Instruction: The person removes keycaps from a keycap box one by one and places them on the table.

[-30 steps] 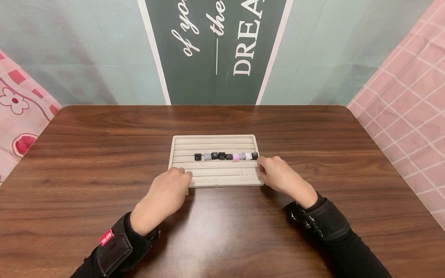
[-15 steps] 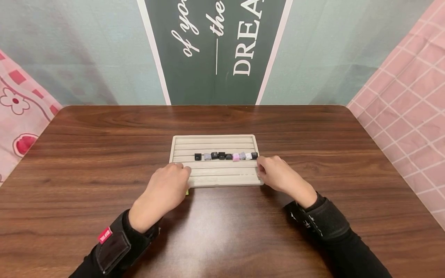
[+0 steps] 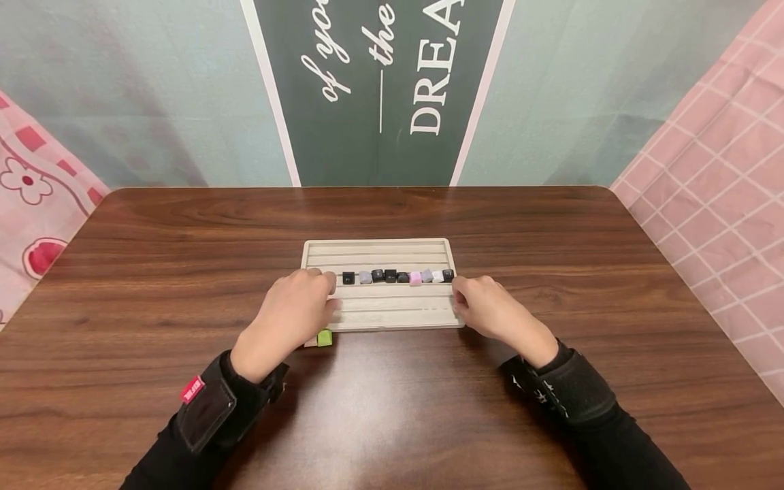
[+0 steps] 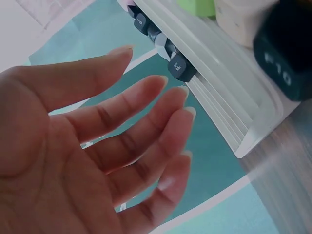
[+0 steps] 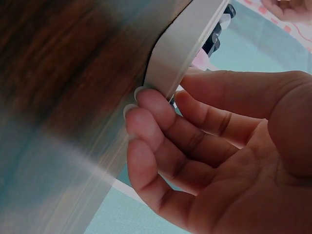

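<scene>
the beige tray [image 3: 392, 318] holds a row of black, grey, pink and white keycaps [image 3: 390, 275]. outside its near edge sit a green keycap [image 3: 324, 338] and a black one [image 4: 286, 51] marked f10. the left hand [image 3: 299, 304], loose-fingered, holds nothing by the tray's left end; the right hand [image 3: 493, 307] pinches its right edge. beyond it, a backdrop [image 3: 398, 95] reads "the" and "drea".

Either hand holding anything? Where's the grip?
Right hand: grips the ridged cream tray at its right end, by the corner nearest the person. Left hand: nothing held, fingers relaxed.
</scene>
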`<state>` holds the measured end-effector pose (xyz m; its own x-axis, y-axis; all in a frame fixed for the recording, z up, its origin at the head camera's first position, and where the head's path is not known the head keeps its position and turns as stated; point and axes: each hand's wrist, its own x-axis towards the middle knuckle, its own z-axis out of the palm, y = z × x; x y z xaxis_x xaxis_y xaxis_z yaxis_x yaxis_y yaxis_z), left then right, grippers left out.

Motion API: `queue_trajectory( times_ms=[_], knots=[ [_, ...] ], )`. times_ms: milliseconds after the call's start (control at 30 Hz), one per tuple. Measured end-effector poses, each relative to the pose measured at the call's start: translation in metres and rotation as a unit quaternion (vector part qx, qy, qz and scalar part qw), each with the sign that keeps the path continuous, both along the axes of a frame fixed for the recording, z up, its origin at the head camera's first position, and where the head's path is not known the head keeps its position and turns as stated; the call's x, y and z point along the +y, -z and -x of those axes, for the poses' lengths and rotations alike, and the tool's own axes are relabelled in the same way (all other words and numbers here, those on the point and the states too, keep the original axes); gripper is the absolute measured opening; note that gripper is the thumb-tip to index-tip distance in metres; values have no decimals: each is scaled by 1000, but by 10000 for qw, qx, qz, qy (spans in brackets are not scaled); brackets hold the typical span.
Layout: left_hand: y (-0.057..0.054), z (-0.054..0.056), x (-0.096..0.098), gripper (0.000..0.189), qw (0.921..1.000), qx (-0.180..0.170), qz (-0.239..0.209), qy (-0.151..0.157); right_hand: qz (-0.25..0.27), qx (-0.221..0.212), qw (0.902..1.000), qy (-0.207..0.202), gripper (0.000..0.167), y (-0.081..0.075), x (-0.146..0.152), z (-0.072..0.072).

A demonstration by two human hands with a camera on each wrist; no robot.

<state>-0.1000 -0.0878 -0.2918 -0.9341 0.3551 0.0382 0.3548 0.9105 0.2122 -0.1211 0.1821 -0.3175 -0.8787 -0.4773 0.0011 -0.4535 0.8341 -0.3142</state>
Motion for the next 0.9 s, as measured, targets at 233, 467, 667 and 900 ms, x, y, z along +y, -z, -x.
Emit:
queue_trajectory(
  times_ms=[233,467,667,900],
  knots=[
    [1,12,-1,12,10000,-50,-37,-21,15,11,10000,-5,24,0,0,0],
    [3,25,-2,17,9996,-270,-8,-35,24,21,10000,-11,24,1,0,0],
    [3,32,-1,15,9992,-401,-16,64,18,31,10000,-7,25,1,1,0],
    [5,35,5,16,9989,-446,-90,84,-11,-14,10000,-8,24,2,1,1]
  ],
)
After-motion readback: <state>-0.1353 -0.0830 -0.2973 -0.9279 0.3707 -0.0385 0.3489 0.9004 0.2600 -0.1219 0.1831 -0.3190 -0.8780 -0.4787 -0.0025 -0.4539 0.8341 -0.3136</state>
